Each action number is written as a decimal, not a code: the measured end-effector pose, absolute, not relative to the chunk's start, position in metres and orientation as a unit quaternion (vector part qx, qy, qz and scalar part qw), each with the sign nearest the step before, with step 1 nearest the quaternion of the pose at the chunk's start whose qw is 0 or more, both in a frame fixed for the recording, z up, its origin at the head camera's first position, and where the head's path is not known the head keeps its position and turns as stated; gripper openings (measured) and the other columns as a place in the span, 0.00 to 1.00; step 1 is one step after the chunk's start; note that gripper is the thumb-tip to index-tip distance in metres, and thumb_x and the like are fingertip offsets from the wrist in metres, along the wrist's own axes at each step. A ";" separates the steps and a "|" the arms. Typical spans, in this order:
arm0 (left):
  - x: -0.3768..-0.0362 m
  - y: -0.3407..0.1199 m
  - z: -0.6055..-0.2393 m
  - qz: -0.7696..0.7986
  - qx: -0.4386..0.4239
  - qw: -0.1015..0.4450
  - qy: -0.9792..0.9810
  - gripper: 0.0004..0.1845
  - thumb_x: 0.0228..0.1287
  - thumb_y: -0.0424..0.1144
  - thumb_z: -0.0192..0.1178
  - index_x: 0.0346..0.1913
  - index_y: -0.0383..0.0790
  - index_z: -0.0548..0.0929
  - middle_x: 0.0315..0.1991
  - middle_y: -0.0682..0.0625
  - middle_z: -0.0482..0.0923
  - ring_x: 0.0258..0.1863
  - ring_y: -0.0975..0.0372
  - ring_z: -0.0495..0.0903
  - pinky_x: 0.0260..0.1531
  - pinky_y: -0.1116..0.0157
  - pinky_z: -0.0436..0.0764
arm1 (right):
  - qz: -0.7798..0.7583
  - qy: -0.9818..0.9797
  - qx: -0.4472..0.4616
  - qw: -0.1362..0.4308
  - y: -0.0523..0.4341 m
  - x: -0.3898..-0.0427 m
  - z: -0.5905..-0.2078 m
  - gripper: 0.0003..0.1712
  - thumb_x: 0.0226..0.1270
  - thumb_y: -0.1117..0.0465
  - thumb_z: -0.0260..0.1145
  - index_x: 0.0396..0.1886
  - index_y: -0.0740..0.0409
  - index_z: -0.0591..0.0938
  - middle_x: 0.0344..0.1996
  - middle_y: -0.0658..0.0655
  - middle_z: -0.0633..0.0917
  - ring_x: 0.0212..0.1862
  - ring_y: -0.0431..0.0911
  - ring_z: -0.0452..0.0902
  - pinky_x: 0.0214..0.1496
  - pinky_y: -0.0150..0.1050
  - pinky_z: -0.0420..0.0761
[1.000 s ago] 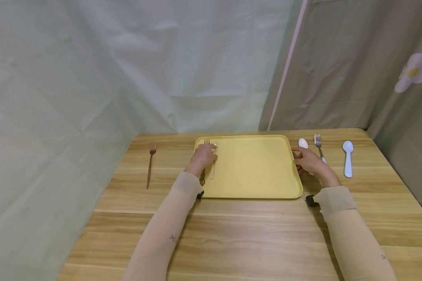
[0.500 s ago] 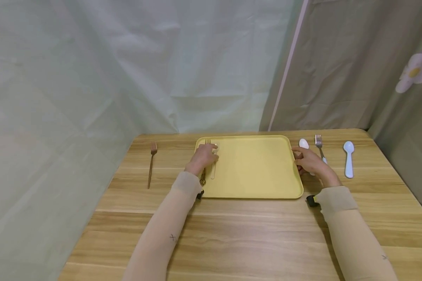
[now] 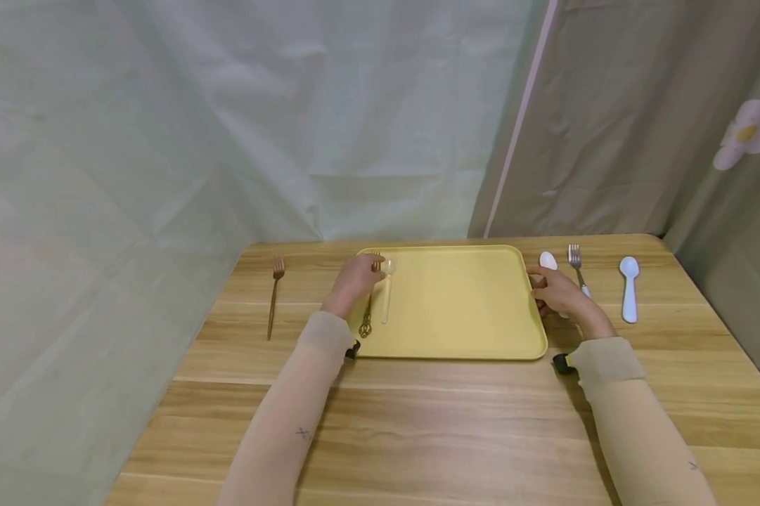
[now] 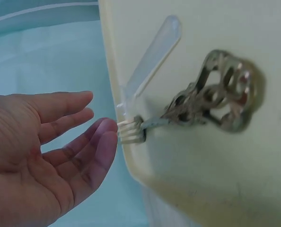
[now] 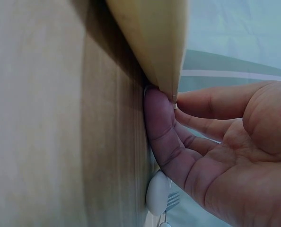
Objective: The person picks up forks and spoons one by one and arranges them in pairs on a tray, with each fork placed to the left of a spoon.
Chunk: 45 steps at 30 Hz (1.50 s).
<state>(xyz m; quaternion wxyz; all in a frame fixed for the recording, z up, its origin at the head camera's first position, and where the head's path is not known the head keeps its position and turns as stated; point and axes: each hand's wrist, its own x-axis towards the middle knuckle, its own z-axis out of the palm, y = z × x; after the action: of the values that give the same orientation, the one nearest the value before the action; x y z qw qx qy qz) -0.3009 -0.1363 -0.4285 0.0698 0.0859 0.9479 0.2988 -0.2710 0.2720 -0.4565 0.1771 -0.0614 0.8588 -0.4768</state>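
Head view: one tray (image 3: 455, 302), far half of table (image 3: 455, 422), right rim pinched by my right hand (image 3: 559, 292); fork (image 3: 365, 326) and clear spoon (image 3: 387, 299) on its left, my left hand (image 3: 354, 277) near them, fingers apart. One-sided lifting could slide both off.

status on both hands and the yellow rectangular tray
Left hand empty, near ornate bronze-coloured metal fork. Right hand pinching yellow rectangular tray at rim. White oval-headed spoon close beside right hand.
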 end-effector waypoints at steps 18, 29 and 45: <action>-0.297 -0.169 -0.425 0.332 0.070 0.007 0.941 0.22 0.77 0.35 0.58 0.70 0.34 0.78 0.52 0.38 0.83 0.45 0.51 0.81 0.39 0.57 0.81 | -0.475 0.860 -0.068 0.174 0.273 -0.272 -0.458 0.37 0.73 0.75 0.50 0.79 0.77 0.52 0.43 0.72 0.78 0.30 0.47 0.79 0.31 0.41 0.86; -0.292 -0.185 -0.430 0.360 0.051 -0.006 0.931 0.22 0.78 0.35 0.57 0.70 0.37 0.78 0.53 0.39 0.82 0.49 0.49 0.81 0.47 0.52 0.82 | -0.473 0.861 -0.064 0.174 0.274 -0.272 -0.459 0.36 0.75 0.75 0.50 0.79 0.77 0.52 0.45 0.72 0.77 0.30 0.47 0.80 0.32 0.41 0.87; -0.288 -0.204 -0.434 0.360 0.028 -0.025 0.932 0.22 0.76 0.35 0.56 0.70 0.39 0.78 0.63 0.33 0.77 0.59 0.43 0.78 0.54 0.45 0.81 | -0.475 0.860 -0.059 0.177 0.276 -0.269 -0.457 0.36 0.75 0.75 0.50 0.79 0.78 0.52 0.46 0.74 0.74 0.32 0.48 0.79 0.31 0.41 0.86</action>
<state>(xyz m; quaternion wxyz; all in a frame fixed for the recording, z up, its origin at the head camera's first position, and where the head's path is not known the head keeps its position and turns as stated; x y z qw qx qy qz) -0.2877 -0.2042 -0.4337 -0.0253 0.0280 0.9320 0.3605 -0.2695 0.2759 -0.4570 0.1771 -0.0589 0.8597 -0.4755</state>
